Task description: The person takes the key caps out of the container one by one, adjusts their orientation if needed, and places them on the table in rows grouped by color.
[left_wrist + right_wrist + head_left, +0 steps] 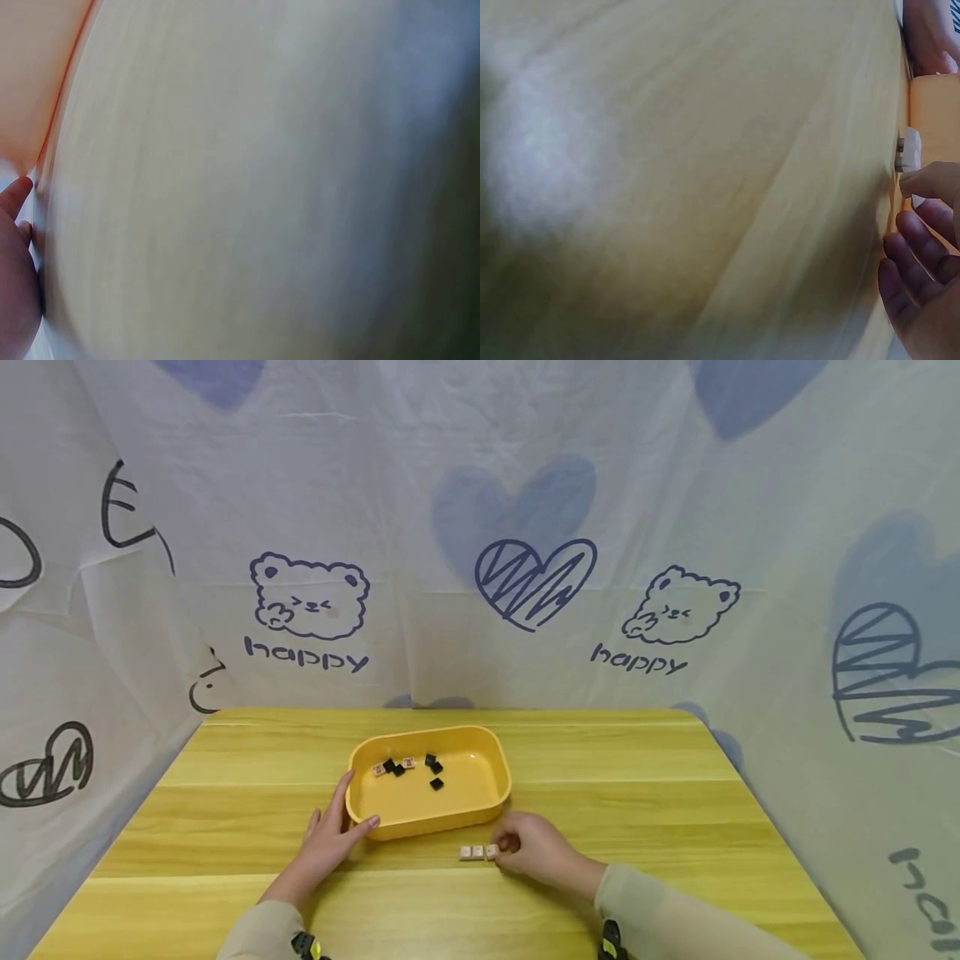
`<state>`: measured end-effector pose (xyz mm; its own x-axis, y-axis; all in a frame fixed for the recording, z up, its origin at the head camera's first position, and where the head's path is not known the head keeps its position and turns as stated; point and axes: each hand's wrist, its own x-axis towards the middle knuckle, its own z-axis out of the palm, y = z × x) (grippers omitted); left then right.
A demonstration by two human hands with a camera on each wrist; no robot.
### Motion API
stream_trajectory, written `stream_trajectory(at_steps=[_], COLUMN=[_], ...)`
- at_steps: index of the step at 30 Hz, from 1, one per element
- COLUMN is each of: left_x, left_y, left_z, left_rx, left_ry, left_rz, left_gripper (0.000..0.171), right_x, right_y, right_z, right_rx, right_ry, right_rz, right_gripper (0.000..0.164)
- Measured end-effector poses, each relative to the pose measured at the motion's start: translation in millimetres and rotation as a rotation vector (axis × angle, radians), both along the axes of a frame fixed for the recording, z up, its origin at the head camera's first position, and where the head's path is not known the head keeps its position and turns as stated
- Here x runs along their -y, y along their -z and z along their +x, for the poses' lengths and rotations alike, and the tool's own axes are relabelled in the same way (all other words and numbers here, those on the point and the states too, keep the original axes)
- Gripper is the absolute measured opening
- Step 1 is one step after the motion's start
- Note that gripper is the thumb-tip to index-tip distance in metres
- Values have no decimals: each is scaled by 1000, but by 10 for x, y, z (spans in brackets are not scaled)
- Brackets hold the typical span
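My left hand (330,835) rests against the near left corner of a yellow tray (429,820), thumb at the front rim and straight index finger along the left side. With thumb and fingertips, my right hand (542,853) pinches a white keycap (492,852) at the right end of a short row on the table. Two more white keycaps, the middle one (477,852) and the left one (466,852), sit beside it. In the right wrist view, pale keycaps (910,150) show just beyond the right thumb, partly hidden by the fingers.
Inside the tray lie several black keycaps (437,784) and two pale ones, one near the left wall (378,770). The wooden table (637,777) extends around the tray. A white printed cloth (420,610) hangs behind it and at both sides.
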<state>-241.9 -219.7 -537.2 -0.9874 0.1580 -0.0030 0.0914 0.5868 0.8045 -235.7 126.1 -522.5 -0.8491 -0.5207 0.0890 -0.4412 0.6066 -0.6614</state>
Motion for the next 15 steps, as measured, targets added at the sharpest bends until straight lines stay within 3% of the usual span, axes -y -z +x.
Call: stream_trajectory(at_steps=[15], left_x=[-4], left_y=[3], left_z=[-5], left_rx=[-14], left_ry=[2], left_rz=[2], left_gripper=[94], right_x=[14], right_y=[9], right_z=[-19], right_rx=[-21], right_ry=[6], right_rz=[77], right_gripper=[14])
